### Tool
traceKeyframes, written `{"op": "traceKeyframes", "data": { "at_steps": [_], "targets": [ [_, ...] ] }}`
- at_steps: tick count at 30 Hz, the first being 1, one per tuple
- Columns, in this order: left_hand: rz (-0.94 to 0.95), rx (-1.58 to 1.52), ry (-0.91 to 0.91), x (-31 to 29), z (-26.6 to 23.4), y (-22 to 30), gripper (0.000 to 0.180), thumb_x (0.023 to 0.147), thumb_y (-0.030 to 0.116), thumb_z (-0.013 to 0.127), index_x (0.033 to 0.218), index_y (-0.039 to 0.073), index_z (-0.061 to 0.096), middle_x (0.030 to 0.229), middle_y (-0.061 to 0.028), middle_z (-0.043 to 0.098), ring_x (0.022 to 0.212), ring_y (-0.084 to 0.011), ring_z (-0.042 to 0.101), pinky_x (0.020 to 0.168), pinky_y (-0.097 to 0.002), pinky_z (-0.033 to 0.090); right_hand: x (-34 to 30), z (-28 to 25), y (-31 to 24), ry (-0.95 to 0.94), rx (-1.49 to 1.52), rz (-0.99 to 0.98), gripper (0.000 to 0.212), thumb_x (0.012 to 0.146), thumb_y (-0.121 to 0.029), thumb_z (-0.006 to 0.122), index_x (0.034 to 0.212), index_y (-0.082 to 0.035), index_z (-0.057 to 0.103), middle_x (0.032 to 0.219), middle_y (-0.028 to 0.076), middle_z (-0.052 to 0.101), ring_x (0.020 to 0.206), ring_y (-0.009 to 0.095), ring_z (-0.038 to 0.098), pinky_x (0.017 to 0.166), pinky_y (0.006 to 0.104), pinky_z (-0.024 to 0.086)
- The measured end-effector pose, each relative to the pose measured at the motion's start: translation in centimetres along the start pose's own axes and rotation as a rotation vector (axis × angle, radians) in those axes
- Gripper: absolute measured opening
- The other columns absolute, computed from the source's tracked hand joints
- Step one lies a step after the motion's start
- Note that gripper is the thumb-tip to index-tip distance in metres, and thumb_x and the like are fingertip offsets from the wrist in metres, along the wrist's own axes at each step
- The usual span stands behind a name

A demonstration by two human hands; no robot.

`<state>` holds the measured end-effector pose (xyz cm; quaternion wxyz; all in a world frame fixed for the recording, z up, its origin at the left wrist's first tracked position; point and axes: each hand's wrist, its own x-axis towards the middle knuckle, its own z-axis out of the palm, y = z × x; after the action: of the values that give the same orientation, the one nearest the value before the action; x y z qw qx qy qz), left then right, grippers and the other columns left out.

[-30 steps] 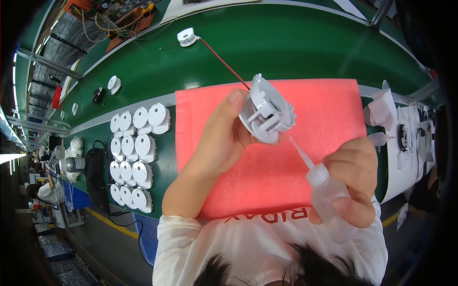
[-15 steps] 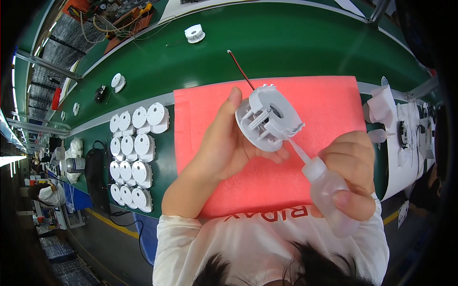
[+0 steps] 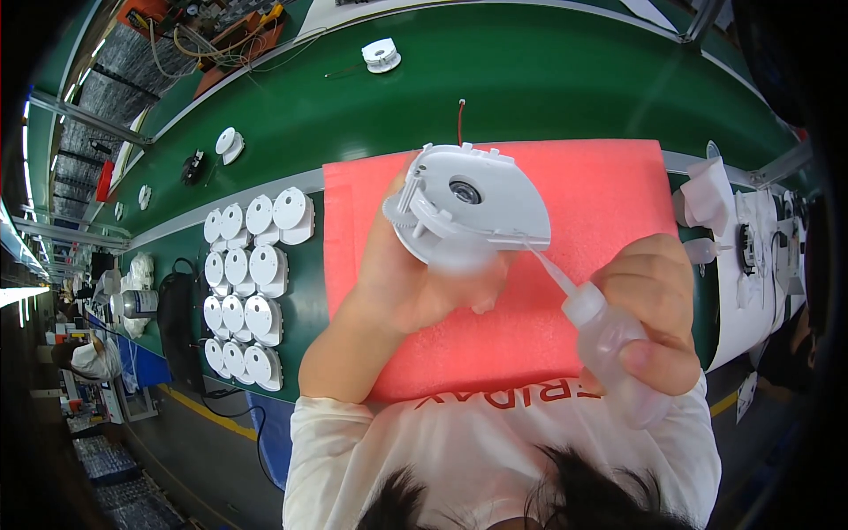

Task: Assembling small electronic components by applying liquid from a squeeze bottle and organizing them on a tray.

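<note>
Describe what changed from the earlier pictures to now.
The left hand, holding on, turned the white part, showing its flat face. The bottle nozzle, first apart, now reaches the part's edge. White pieces on the green surface shifted right. The right hand kept its bottle; white housings in rows stayed.

Left hand [image 3: 415,287]: most fingers out of sight behind white housing [image 3: 505,196]. Red wire [image 3: 460,124]: lower end hidden by same housing. Pale patch [image 3: 461,256] at housing's near side blurred, shape unclear. Nozzle [image 3: 557,275]: tip too fine to tell whether touching. Bottle [image 3: 611,343] partly covered by right hand [image 3: 654,300]. Orange machine [image 3: 146,12] cut off by top edge. Person [image 3: 93,362], far left: too small, handwork unclear.
</note>
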<state>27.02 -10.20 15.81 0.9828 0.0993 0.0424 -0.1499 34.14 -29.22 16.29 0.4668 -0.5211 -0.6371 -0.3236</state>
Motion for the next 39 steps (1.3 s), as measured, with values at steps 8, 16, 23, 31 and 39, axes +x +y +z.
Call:
{"op": "traceKeyframes", "data": {
  "at_steps": [8,16,23,31,39],
  "targets": [
    [0.165,-0.109,0.026,-0.1,0.4,0.1,0.059,0.089,0.053,0.025,0.118,0.007,0.046,0.105,-0.0161,0.056,0.084,-0.0272,0.059,0.061,-0.0371,0.052,-0.2,0.1,0.4,0.011,0.006,-0.011,0.042,0.067,-0.018,0.067,0.098,-0.015,0.04,0.069,0.008,0.052,0.05,0.018,0.048,0.043,0.0255,0.033],
    [0.739,1.246,0.533,6.4,-6.9,5.6,0.049,0.084,0.04,0.05,0.113,0.001,0.043,0.099,-0.0157,0.056,0.081,-0.0255,0.058,0.068,-0.0344,0.047,-4.4,0.7,4.6,0.322,-0.175,0.486,0.047,0.076,-0.017,0.062,0.113,0.001,0.04,0.081,0.008,0.054,0.066,0.014,0.05,0.053,0.0266,0.04],
    [0.799,2.384,0.745,16.4,-8.5,8.7,0.057,0.067,0.034,0.069,0.107,-0.001,0.047,0.102,-0.0191,0.052,0.097,-0.0331,0.052,0.077,-0.0404,0.046,-1.9,4.7,4.8,0.395,0.894,0.971,0.061,0.077,-0.007,0.057,0.128,-0.014,0.025,0.112,0.015,0.047,0.079,0.014,0.05,0.065,0.027,0.045],
    [0.761,2.266,1.344,20.8,-11.7,16.5,0.042,0.07,0.02,0.062,0.106,0.003,0.05,0.102,-0.0154,0.053,0.098,-0.0313,0.052,0.077,-0.0429,0.045,-10.2,8.4,7.3,0.342,0.588,0.888,0.044,0.082,0.002,0.048,0.118,-0.014,0.029,0.114,0.014,0.045,0.078,0.014,0.048,0.07,0.0282,0.043],
    [1.139,3.015,0.529,23.0,-14.5,23.5,0.028,0.071,0.009,0.058,0.098,0.016,0.055,0.098,-0.0033,0.051,0.094,-0.0199,0.05,0.079,-0.0354,0.039,-10.4,8.6,8.3,0.266,0.583,0.906,0.039,0.081,0.005,0.049,0.113,-0.01,0.031,0.11,0.012,0.044,0.077,0.012,0.047,0.07,0.0272,0.041]
  ]
}}
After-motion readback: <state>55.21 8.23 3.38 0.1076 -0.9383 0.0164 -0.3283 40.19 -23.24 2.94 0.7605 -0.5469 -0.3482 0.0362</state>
